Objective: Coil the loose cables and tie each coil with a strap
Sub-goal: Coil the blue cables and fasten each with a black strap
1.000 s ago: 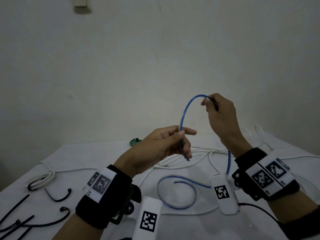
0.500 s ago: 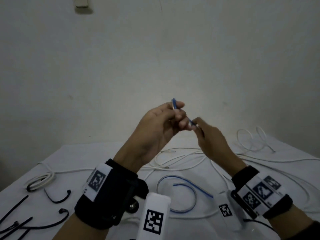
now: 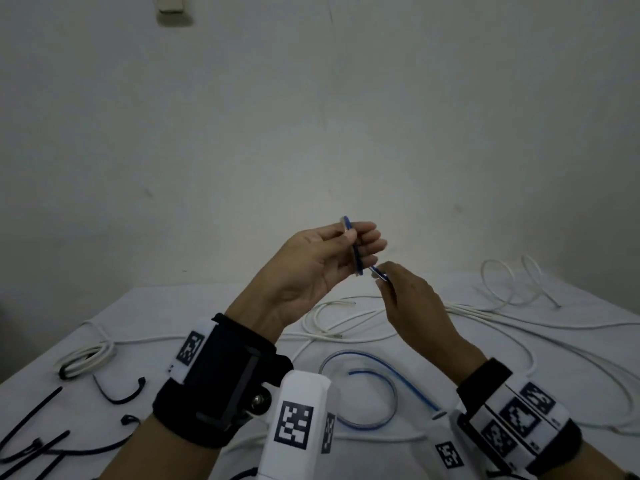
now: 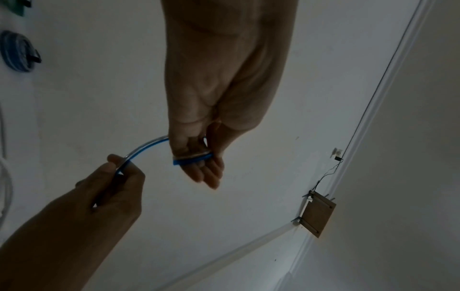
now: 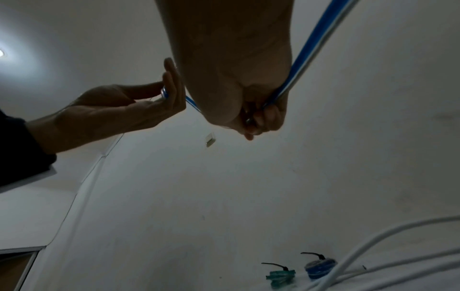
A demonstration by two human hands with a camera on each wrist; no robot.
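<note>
The blue cable (image 3: 356,258) is wound over the fingers of my left hand (image 3: 346,244), which is raised above the table, and the thumb pinches it at the top. In the left wrist view the blue cable (image 4: 193,157) crosses those fingers as a band. Just below and to the right, my right hand (image 3: 384,278) pinches the same cable a short way along. The cable's loose rest (image 3: 363,389) curls on the white table. In the right wrist view the blue cable (image 5: 306,49) runs taut out of my right hand (image 5: 261,110). Black straps (image 3: 117,393) lie at the left.
Long white cables (image 3: 346,327) sprawl over the middle and right of the table (image 3: 173,313), with a loop (image 3: 512,282) at the back right. A strapped white coil (image 3: 86,358) lies left. A green coil (image 5: 281,275) and a blue coil (image 5: 320,269), both tied, sit near the wall.
My right hand has brought the tall arch of blue cable down to my left hand, which rose. The cable now lies wound over the left fingers.
</note>
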